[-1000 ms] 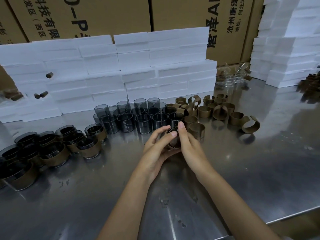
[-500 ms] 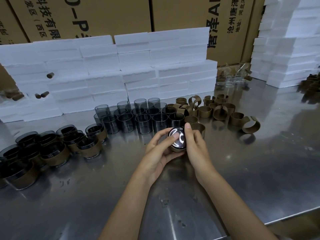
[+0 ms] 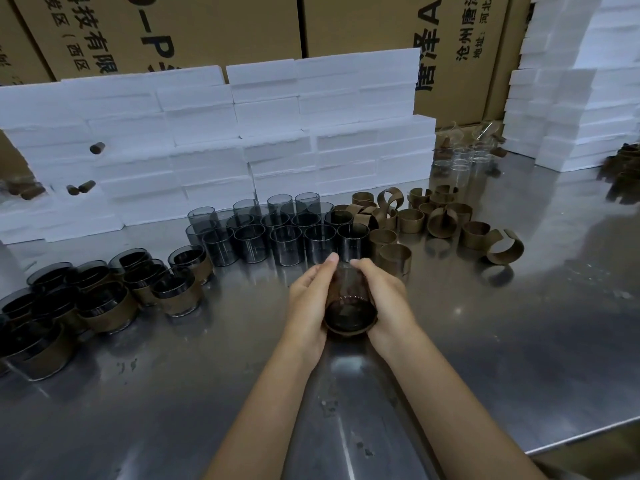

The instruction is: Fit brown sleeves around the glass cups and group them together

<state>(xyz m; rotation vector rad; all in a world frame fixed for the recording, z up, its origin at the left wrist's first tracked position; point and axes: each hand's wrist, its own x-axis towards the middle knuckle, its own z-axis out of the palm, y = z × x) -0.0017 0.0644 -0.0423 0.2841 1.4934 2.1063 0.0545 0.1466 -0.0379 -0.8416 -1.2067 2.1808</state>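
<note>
Both hands are clasping one glass cup (image 3: 349, 308) above the steel table (image 3: 485, 358): the left hand (image 3: 308, 303) and right hand (image 3: 388, 299) are curling around its sides, pressing a brown sleeve (image 3: 349, 329) on. Judged rigid, smooth, breakable glass; the sleeve looks light and bendable. Holding by the sidewall is advisable. Bare cups (image 3: 287, 233) are standing beyond the grip, finished cups (image 3: 104, 299) to its left.

Glossy steel table (image 3: 519, 341) (smoky glass cups (image 3: 285, 245))
</note>
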